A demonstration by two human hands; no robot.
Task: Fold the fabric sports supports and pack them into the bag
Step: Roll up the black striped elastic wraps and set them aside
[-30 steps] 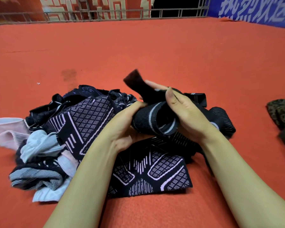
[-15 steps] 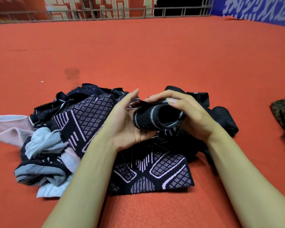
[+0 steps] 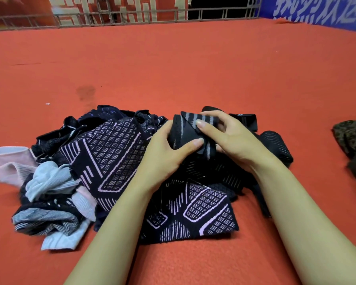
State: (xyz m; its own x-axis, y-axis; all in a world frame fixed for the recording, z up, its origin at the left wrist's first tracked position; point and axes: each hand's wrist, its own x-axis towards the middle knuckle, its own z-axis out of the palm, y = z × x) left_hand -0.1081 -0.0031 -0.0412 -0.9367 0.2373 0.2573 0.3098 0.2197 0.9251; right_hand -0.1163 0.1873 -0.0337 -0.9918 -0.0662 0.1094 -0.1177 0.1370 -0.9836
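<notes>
Both hands are on the strap [image 3: 190, 133] now: a second ago its loose tail stuck up, and you've wound it down flat. Your left hand [image 3: 164, 153] grips the roll from the side, thumb across its face, while your right hand [image 3: 232, 138] pinches the striped end on top. It sits just above the pile [image 3: 111, 153], rolled tight, likely ready for the bag, which I can't pick out for certain.

A black support [image 3: 185, 132] with grey stripes sits at 12 o'clock of a navy one [image 3: 111, 153] with lilac grid patterning, on red-orange carpet [image 3: 193, 68].
</notes>
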